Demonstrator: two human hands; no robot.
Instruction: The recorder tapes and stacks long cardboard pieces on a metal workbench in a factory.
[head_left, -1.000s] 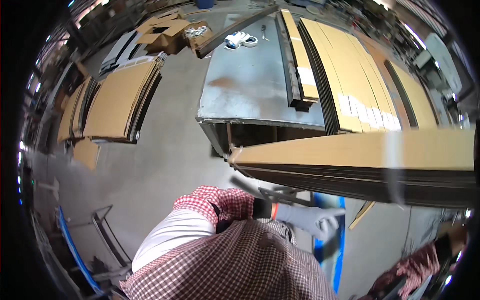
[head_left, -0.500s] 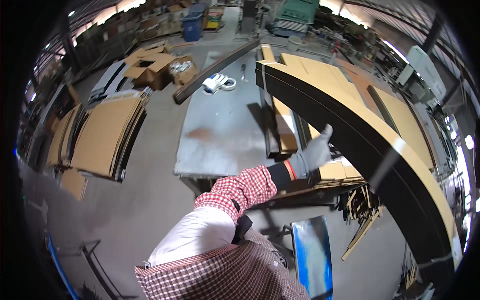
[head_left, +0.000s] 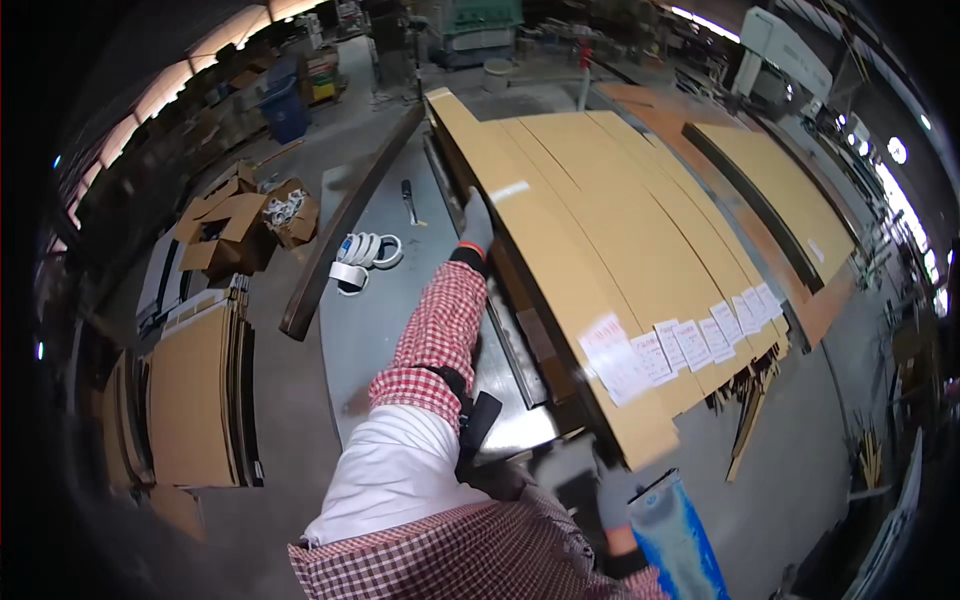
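Note:
A long, flat bundle (head_left: 540,270) with a tan cardboard face and dark side lies alongside similar tan bundles (head_left: 640,215). My left hand (head_left: 475,222), in a grey glove, holds its dark left side toward the far half. At the near end, my right hand (head_left: 614,492), also gloved and somewhat blurred, grips the corner; part of its fingers is hidden. A white paper sheet (head_left: 613,362) with print lies on the bundle's near part, and several paper slips (head_left: 690,343) sit on the neighbouring bundles.
The grey metal table (head_left: 350,210) bears white tape rolls (head_left: 370,250) and a dark-handled tool (head_left: 409,200). A long dark beam (head_left: 350,230) slants along its left edge. Cardboard stacks (head_left: 190,400) and open boxes (head_left: 225,235) stand left; a blue panel (head_left: 680,545) is near my right hand.
The long bundle has come down from a raised position on the right and now lies beside the others. My left hand has moved left and farther away with it; my right hand has come into view.

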